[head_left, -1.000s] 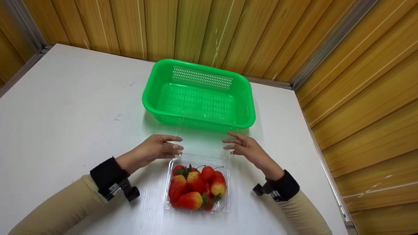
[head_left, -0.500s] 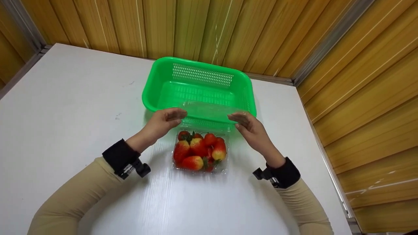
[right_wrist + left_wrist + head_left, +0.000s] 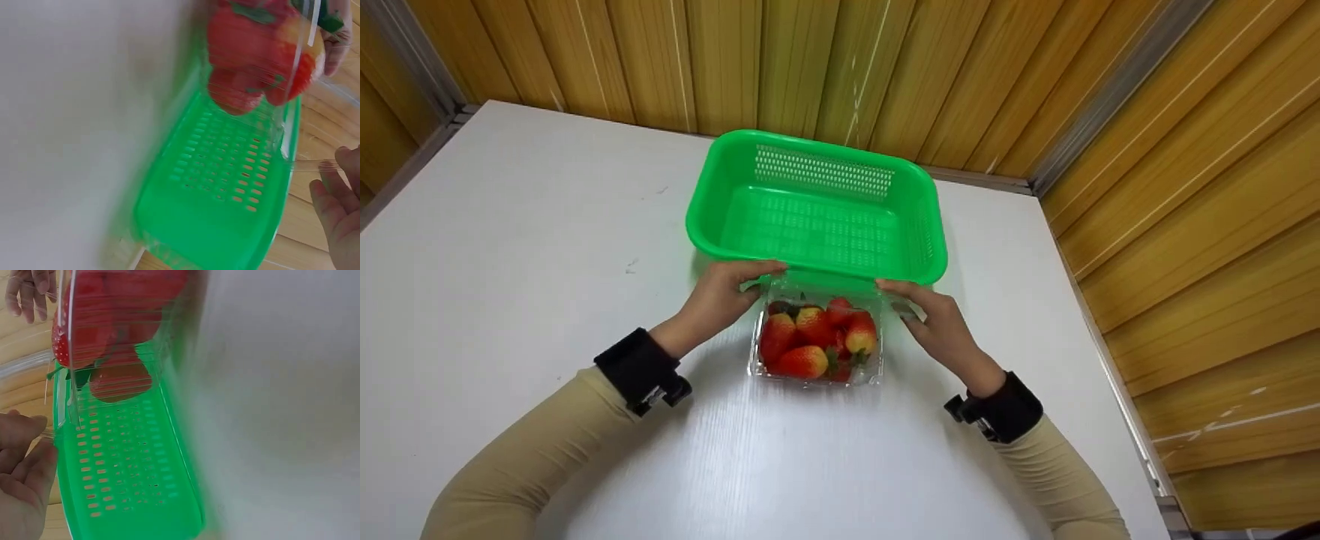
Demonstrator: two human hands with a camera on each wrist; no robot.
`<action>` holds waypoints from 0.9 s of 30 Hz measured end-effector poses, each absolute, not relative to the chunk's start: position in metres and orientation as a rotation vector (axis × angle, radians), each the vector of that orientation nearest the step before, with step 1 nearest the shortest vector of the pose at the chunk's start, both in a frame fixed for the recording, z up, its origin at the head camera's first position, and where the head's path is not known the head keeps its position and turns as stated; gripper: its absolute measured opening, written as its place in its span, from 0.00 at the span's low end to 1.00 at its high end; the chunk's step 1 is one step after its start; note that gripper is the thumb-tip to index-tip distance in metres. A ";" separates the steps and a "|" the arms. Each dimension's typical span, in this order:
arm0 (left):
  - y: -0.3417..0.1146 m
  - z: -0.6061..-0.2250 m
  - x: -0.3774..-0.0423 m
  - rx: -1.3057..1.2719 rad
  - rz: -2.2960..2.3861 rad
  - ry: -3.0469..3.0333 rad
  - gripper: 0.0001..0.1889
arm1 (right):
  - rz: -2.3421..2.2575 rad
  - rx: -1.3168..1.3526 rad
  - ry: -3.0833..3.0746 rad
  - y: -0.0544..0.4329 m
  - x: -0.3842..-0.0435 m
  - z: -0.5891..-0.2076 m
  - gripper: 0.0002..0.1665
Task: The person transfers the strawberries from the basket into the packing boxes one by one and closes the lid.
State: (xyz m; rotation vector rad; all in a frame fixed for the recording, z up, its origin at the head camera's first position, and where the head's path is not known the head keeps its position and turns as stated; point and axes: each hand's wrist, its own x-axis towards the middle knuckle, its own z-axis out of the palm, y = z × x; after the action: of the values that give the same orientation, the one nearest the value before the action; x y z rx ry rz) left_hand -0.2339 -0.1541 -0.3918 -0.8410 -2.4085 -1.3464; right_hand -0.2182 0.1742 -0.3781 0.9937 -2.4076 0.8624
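Note:
A clear plastic clamshell box (image 3: 816, 383) stands on the white table, filled with several strawberries (image 3: 801, 362), red with some yellowish patches and green leaves. Its see-through lid (image 3: 825, 283) is angled over the fruit from the far side. My left hand (image 3: 712, 304) is at the lid's left edge; in the left wrist view its thumb and fingers pinch the thin plastic. On the opposite side my right hand (image 3: 943, 326) pinches the lid's right edge, the rim passing between thumb and fingertips in the right wrist view.
A green perforated basket (image 3: 695, 217) with nothing in it stands right behind the box. Wood-patterned panels (image 3: 810, 67) rise behind the table and along its right side. The white tabletop (image 3: 802, 465) extends in front of the box.
The box has slid away from me toward the basket. Its lid, earlier raised at the far side, has come down over the strawberries with both hands at its edges.

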 end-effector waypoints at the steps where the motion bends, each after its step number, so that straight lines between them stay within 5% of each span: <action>1: -0.156 -0.394 -0.232 -0.882 -1.306 -2.384 0.22 | 0.835 1.022 -2.382 0.175 -0.218 -0.382 0.34; 6: -0.164 -0.401 -0.221 -1.026 -1.120 -2.312 0.22 | 0.754 1.068 -2.328 0.180 -0.217 -0.399 0.35; 10: -0.172 -0.400 -0.207 -0.859 -1.253 -2.423 0.22 | 0.694 1.096 -2.291 0.182 -0.216 -0.406 0.33; 16: -0.189 -0.406 -0.188 -0.467 -1.977 -2.637 0.23 | 0.565 1.179 -2.201 0.182 -0.216 -0.410 0.33; 27: -0.186 -0.422 -0.163 -0.150 -2.978 -2.692 0.44 | 0.431 1.260 -2.208 0.178 -0.212 -0.411 0.34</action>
State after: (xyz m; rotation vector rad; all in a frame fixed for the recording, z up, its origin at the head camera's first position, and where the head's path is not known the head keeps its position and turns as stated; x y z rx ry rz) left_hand -0.1633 -0.1859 -0.4223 -0.1500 -2.6922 -2.9779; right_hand -0.2121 0.1778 -0.4105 1.2602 -2.2075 0.4309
